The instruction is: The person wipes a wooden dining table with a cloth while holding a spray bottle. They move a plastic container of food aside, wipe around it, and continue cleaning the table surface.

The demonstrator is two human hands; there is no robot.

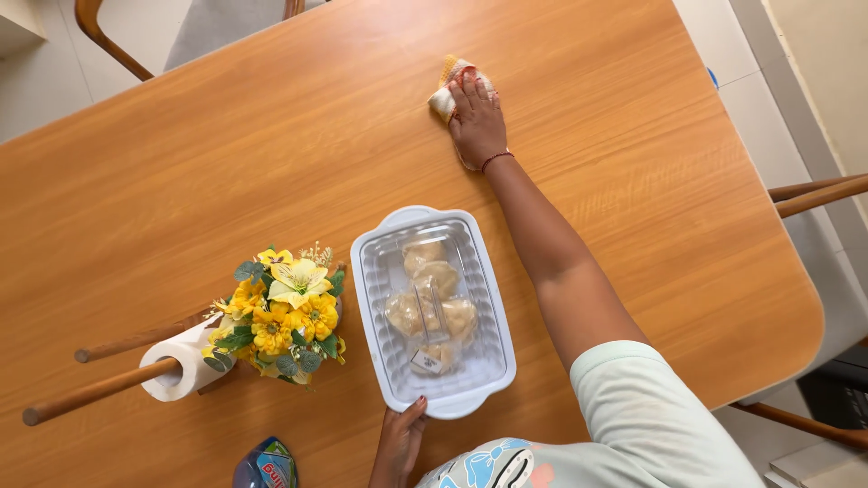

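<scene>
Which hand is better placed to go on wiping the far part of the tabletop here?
The right hand: it already presses flat on the cloth far out on the table, arm extended. The left hand is at the near edge, fingertips on the white tray's rim.

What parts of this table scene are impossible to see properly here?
Head view:
- Cloth: mostly covered by the right hand.
- Left hand: cut off by the bottom edge.
- Blue packet: cut off by the bottom edge.
- Food in the white tray: blurred behind clear wrap.
</scene>
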